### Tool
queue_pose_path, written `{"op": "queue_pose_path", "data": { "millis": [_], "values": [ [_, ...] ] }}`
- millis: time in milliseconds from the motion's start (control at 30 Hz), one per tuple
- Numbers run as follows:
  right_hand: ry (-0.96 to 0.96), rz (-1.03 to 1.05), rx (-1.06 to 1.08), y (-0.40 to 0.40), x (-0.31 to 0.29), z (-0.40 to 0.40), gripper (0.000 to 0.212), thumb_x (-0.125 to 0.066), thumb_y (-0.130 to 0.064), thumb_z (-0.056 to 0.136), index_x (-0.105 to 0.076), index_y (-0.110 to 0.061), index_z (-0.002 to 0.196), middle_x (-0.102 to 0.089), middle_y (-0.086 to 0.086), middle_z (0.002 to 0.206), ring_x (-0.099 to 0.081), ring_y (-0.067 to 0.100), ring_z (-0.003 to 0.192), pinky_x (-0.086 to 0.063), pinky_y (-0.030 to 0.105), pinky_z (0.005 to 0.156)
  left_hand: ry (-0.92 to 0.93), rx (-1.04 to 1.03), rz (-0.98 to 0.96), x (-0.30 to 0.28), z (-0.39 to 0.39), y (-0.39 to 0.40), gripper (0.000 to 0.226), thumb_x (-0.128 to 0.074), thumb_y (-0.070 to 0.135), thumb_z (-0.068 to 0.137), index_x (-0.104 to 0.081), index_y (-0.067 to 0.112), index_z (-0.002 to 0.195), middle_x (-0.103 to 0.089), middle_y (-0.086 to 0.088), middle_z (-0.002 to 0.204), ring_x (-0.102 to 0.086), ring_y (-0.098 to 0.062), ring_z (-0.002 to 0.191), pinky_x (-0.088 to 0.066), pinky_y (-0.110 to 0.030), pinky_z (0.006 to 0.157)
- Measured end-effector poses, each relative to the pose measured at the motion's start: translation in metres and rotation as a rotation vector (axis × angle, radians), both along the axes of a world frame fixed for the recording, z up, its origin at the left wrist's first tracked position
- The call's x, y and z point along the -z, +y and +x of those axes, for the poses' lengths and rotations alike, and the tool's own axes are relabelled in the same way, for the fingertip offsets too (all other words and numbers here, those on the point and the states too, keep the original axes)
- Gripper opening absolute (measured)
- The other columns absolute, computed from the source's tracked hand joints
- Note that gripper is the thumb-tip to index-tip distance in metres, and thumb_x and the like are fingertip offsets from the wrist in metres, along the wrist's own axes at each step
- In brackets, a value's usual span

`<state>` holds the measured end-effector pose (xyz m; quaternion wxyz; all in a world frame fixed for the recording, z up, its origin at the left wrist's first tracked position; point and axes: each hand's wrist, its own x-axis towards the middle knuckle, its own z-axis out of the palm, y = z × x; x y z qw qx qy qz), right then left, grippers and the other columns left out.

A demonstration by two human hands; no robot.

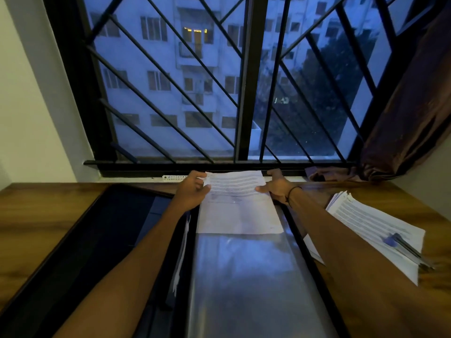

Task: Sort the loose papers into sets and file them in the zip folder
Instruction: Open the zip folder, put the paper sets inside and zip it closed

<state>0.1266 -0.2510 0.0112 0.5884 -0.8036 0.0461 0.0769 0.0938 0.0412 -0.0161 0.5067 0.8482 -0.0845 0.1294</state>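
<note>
A dark zip folder (80, 245) lies open on the wooden desk, its clear plastic sleeve (246, 276) running toward me. A printed sheet of paper (238, 206) sits at the far end of that sleeve, its lower part over the plastic. My left hand (192, 192) grips the sheet's upper left edge, thumb on top. My right hand (277, 187) pinches its upper right edge. A stack of loose printed papers (373, 228) rests on the desk to the right, under my right forearm.
Two pens (407, 250), one with a blue cap, lie on the right stack. The desk (36, 215) ends at a barred window; a dark curtain (402, 132) hangs at the right. A white wall stands on the left.
</note>
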Motion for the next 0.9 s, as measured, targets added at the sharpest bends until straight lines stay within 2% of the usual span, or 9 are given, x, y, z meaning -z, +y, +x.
{"op": "queue_pose_path", "data": {
  "millis": [67, 133, 300, 400, 500, 567, 700, 800, 900],
  "values": [
    [-0.049, -0.042, 0.009, 0.009, 0.002, 0.0, 0.103, -0.08, 0.017, 0.073, -0.02, -0.007, 0.153, -0.052, 0.025, 0.14, -0.053, 0.038, 0.128, -0.048, 0.053, 0.106, 0.009, 0.01, 0.03, 0.008, 0.001, 0.003, 0.033, -0.072, 0.009, 0.092, -0.057, 0.01, 0.121, -0.052, 0.005, 0.084, -0.052, -0.009, 0.071, -0.047, -0.02, 0.068],
    [-0.062, 0.018, -0.031, 0.011, 0.004, 0.002, 0.104, -0.073, 0.026, 0.071, -0.022, -0.009, 0.154, -0.053, 0.024, 0.139, -0.053, 0.039, 0.129, -0.05, 0.055, 0.103, 0.02, 0.012, 0.039, 0.011, 0.0, 0.004, 0.039, -0.071, 0.009, 0.093, -0.054, 0.008, 0.128, -0.05, 0.006, 0.084, -0.053, -0.015, 0.076, -0.046, -0.022, 0.073],
    [0.009, 0.11, -0.242, 0.0, -0.015, -0.007, 0.047, -0.066, 0.005, 0.078, -0.063, 0.006, 0.125, -0.071, 0.022, 0.118, -0.073, 0.031, 0.101, -0.061, 0.04, 0.078, 0.099, 0.007, -0.079, 0.004, -0.006, 0.001, 0.064, -0.068, 0.015, 0.097, -0.034, 0.015, 0.151, -0.056, 0.0, 0.117, -0.058, -0.017, 0.108, -0.047, -0.028, 0.09],
    [-0.058, 0.087, -0.065, 0.003, -0.012, -0.004, 0.033, -0.066, 0.003, 0.091, -0.058, 0.007, 0.123, -0.067, 0.023, 0.109, -0.072, 0.017, 0.077, -0.054, 0.022, 0.053, 0.128, 0.001, -0.159, 0.006, -0.004, 0.002, 0.066, -0.069, 0.011, 0.095, -0.034, 0.019, 0.151, -0.071, -0.004, 0.108, -0.066, -0.014, 0.095, -0.052, -0.029, 0.082],
    [-0.137, 0.064, 0.059, 0.005, 0.0, 0.006, 0.091, -0.086, 0.0, 0.076, -0.032, -0.01, 0.148, -0.057, 0.022, 0.132, -0.062, 0.033, 0.115, -0.058, 0.043, 0.09, 0.11, -0.034, -0.165, 0.01, -0.001, 0.005, 0.066, -0.066, -0.004, 0.089, -0.04, 0.019, 0.146, -0.072, -0.009, 0.089, -0.069, -0.018, 0.084, -0.054, -0.026, 0.072],
    [-0.169, 0.066, 0.084, 0.006, 0.002, 0.009, 0.102, -0.086, 0.002, 0.075, -0.023, -0.02, 0.153, -0.055, 0.021, 0.137, -0.058, 0.036, 0.124, -0.049, 0.054, 0.105, 0.125, -0.03, -0.149, 0.009, -0.002, 0.006, 0.064, -0.063, -0.005, 0.087, -0.042, 0.021, 0.142, -0.072, -0.018, 0.091, -0.07, -0.029, 0.087, -0.055, -0.032, 0.074],
    [-0.265, -0.043, -0.018, 0.011, -0.009, 0.002, 0.082, -0.075, 0.01, 0.083, -0.036, -0.019, 0.15, -0.062, 0.009, 0.12, -0.061, 0.031, 0.118, -0.054, 0.04, 0.094, 0.173, -0.01, -0.152, 0.005, -0.006, 0.001, 0.054, -0.06, 0.004, 0.092, -0.044, 0.023, 0.139, -0.072, -0.009, 0.103, -0.068, -0.019, 0.091, -0.052, -0.027, 0.071],
    [-0.257, -0.042, -0.158, 0.009, -0.014, -0.004, 0.069, -0.073, 0.014, 0.083, -0.048, -0.014, 0.14, -0.06, 0.023, 0.13, -0.06, 0.037, 0.121, -0.058, 0.047, 0.092, 0.157, -0.002, -0.184, 0.006, -0.003, 0.0, 0.055, -0.062, 0.01, 0.093, -0.043, 0.025, 0.143, -0.069, -0.008, 0.117, -0.065, -0.014, 0.097, -0.051, -0.029, 0.079],
    [-0.199, 0.017, -0.24, 0.005, -0.016, -0.008, 0.061, -0.071, 0.013, 0.084, -0.051, -0.009, 0.137, -0.057, 0.026, 0.134, -0.059, 0.042, 0.123, -0.059, 0.052, 0.09, 0.154, 0.01, -0.23, 0.008, -0.002, 0.0, 0.069, -0.067, 0.025, 0.097, -0.028, 0.028, 0.154, -0.071, -0.005, 0.106, -0.068, -0.017, 0.097, -0.053, -0.036, 0.091]
  ]
}}
